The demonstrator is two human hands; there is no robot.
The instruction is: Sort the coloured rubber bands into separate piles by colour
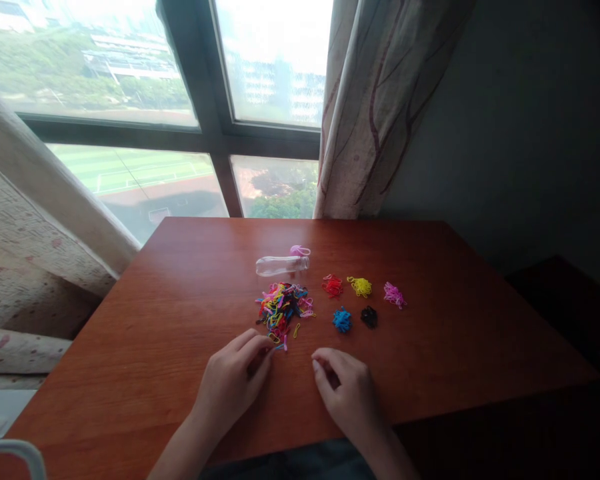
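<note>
A mixed pile point(283, 303) of small coloured loops, resembling rubber bands or bulb-shaped pins, lies mid-table. At its near edge, my left hand point(237, 367) is closed in a pinch, fingertips by a blue loop point(279, 347) and a pink one point(285, 343); what it grips is hidden. My right hand point(345, 383) rests apart from the pile, thumb and fingers curled together, with any held item too small to see. Sorted by colour, a red heap point(333, 286), yellow heap point(361, 287), pink heap point(395, 295), blue heap point(342, 320) and black heap point(369, 317) sit to the right.
Behind the pile a clear bottle point(280, 266) lies on its side, with a pink item point(300, 251) beyond it. The wooden table point(155, 347) stands against a window between curtains point(380, 87). A pale curved tube point(20, 450) shows at lower left.
</note>
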